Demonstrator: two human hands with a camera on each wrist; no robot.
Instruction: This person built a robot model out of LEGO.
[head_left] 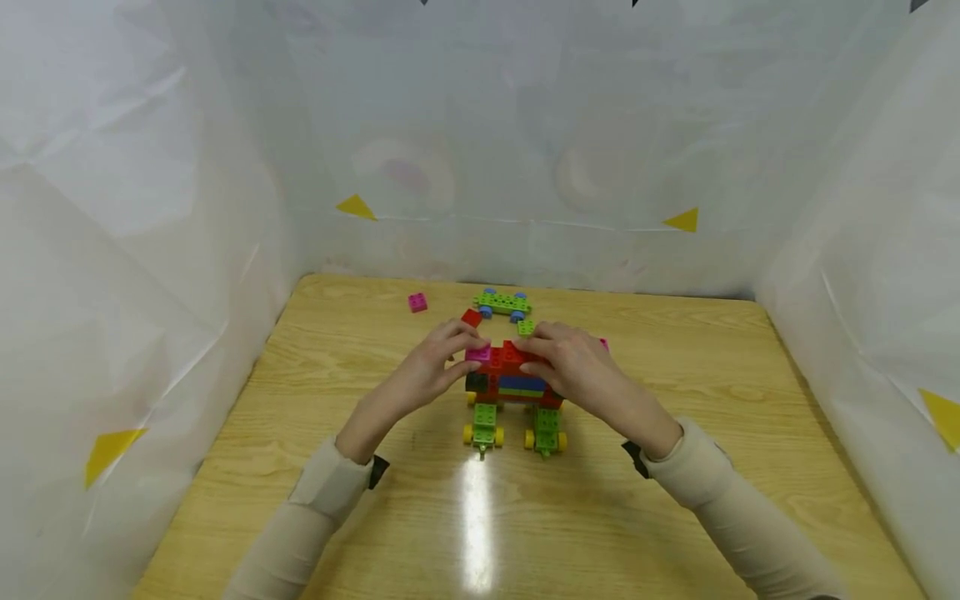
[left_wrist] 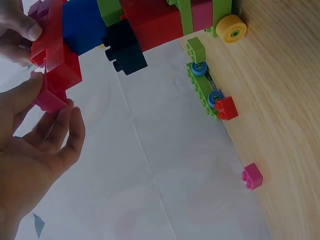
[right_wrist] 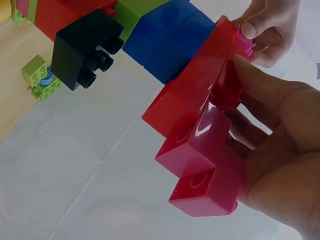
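Observation:
A toy built of stacked bricks (head_left: 520, 386) stands on green wheeled bases (head_left: 484, 425) with yellow wheels. Red, blue, green and black bricks make up its body. My left hand (head_left: 429, 367) pinches a pink brick (left_wrist: 50, 97) between thumb and fingers at the top left end, against a long red brick (left_wrist: 64, 65). On the right side of the top, my right hand (head_left: 581, 367) grips a red brick (right_wrist: 227, 87) with its thumb along one face. Two stepped pink bricks (right_wrist: 197, 157) jut out beside the right palm. A black brick (right_wrist: 82, 52) sticks out lower on the body.
Behind the toy lie a green wheeled base (head_left: 502, 303) with blue wheels, a small green brick (head_left: 526, 327) and a red brick (head_left: 472, 317). A loose pink brick (head_left: 417, 302) sits farther left. White sheeting (head_left: 517, 150) encloses the wooden table (head_left: 337, 333) at the back and sides.

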